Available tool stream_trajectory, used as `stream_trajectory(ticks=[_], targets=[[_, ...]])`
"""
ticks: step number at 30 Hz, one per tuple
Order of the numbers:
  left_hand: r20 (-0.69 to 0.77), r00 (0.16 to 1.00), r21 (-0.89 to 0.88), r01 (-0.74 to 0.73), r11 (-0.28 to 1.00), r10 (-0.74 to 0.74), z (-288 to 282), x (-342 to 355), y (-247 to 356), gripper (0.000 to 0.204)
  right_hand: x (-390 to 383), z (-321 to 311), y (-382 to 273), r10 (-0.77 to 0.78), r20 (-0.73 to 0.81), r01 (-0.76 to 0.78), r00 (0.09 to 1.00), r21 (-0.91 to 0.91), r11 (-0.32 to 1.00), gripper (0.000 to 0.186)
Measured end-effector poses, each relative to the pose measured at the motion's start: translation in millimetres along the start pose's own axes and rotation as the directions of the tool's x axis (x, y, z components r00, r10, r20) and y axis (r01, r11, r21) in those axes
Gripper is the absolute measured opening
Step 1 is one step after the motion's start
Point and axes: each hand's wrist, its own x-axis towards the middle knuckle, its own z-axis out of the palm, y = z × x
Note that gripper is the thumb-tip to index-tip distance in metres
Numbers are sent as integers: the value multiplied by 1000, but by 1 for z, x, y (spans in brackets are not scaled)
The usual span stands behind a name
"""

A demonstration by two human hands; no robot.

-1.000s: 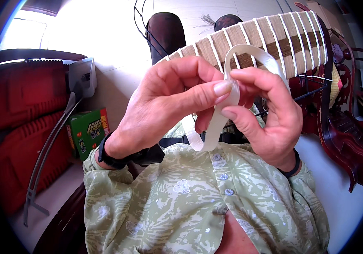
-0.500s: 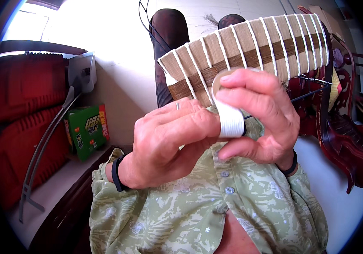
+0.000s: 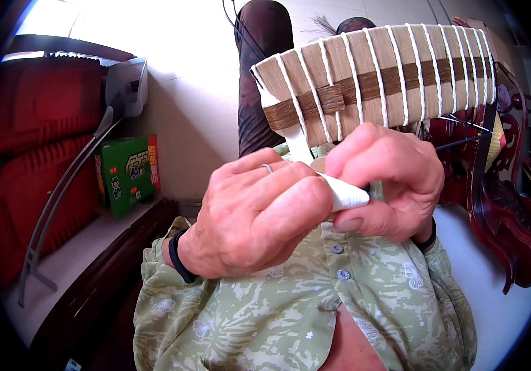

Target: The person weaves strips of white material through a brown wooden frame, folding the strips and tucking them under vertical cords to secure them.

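A long curved panel [image 3: 355,59] of tan strands, with a brown band [image 3: 374,85] along it and white cord wrapped round at intervals, lies across my lap. From its left end a white strip [image 3: 297,143] runs down behind my left hand [image 3: 256,216]. Between my hands the strip shows again as a folded, pointed white piece [image 3: 347,195]. My left hand is closed on the strip, fingertips hidden. The thumb and bent fingers of my right hand [image 3: 395,179] pinch its other side. A tan edge [image 3: 319,165] peeks out between the hands; its kind is unclear.
On the left are red cushions [image 3: 46,204], a grey metal frame [image 3: 61,210] and a green box [image 3: 130,170]. A carved dark-red wooden chair [image 3: 507,216] stands at the right. Thin black rods [image 3: 463,141] stick out under the panel.
The wide white loop between my hands has become a narrow pointed fold. My right fingers have closed in on it. More of the brown band and strip shows at the panel's left end.
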Motion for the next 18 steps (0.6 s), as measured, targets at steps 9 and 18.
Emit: stream_trajectory(ticks=[9, 18], targets=[[-1, 1000, -138, 12, 990, -12, 3, -8, -6, 21, -6, 3, 3, 131, 0, -129, 991, 151, 980, 34], [-127, 990, -134, 47, 990, -64, 8, -15, -15, 41, -2, 8, 2, -37, -159, 12, 987, -158, 987, 27]])
